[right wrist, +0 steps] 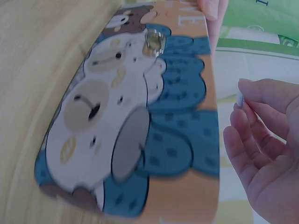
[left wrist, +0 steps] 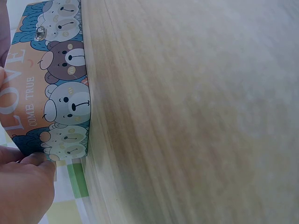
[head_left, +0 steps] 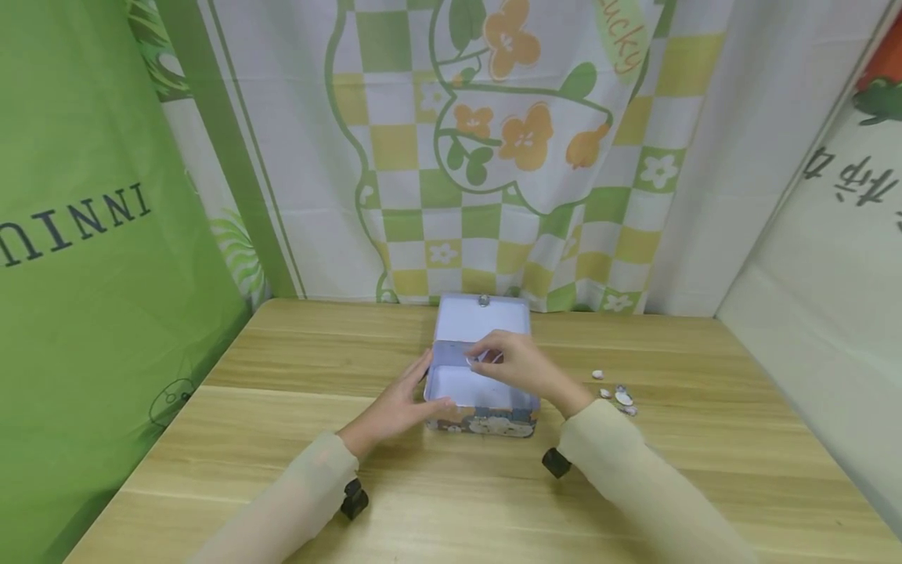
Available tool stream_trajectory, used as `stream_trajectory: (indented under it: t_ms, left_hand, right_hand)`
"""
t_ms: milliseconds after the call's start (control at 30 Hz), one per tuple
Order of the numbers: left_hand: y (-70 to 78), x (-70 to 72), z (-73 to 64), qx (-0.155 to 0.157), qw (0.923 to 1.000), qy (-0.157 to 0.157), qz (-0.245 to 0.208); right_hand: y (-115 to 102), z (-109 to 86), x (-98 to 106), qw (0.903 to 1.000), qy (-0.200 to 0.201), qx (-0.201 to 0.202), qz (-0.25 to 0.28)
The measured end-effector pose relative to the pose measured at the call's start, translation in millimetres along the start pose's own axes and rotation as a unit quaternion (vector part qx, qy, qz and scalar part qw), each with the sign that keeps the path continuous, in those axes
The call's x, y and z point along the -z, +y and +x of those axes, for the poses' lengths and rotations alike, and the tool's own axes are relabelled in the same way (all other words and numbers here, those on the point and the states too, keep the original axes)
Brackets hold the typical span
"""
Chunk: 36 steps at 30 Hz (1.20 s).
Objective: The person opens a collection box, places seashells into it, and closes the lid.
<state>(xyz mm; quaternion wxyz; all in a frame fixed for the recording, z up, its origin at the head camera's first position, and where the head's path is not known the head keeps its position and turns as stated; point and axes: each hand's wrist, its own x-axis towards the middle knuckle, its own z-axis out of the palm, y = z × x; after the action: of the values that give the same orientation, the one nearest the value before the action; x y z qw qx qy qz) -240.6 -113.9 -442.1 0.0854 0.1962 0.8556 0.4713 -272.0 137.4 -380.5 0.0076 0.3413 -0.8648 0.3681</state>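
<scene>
A tin box (head_left: 482, 423) with bear drawings stands on the table, its lid (head_left: 482, 317) raised and leaning back. My left hand (head_left: 395, 407) holds the box's near left corner, fingers along the left side and thumb at the front rim. In the left wrist view, fingers (left wrist: 32, 158) lie against the box's side. Over the box's opening, my right hand (head_left: 517, 364) pinches a small white piece (right wrist: 240, 99) between thumb and forefinger. Its kind is too small to tell; most of it is hidden by the fingertips.
Several small whitish pieces, shell-like (head_left: 623, 398), lie on the wooden table (head_left: 705, 439) to the right of the box. A metal clasp (right wrist: 154, 43) sits on the box's front. Patterned curtains (head_left: 409, 149) hang behind the table and at both sides.
</scene>
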Motion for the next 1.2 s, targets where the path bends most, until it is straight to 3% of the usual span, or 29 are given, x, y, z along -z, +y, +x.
stream_trajectory:
  t_ms: [333, 733, 1200]
  left_hand:
    - [0.8, 0.1, -1.1, -0.005, 1.0000, -0.005, -0.004]
    - [0.9, 0.8, -2.3, -0.004, 1.0000, -0.008, -0.003]
    - [4.1, 0.0, -3.7, 0.000, 0.9999, -0.008, -0.011]
  right_hand:
    - [-1, 17.2, -26, 0.9987, -0.024, -0.043, 0.014]
    - [4, 24.8, -50, 0.9952, -0.044, -0.087, 0.007]
    - [3, 24.7, -51, 0.9929, -0.048, -0.109, 0.007]
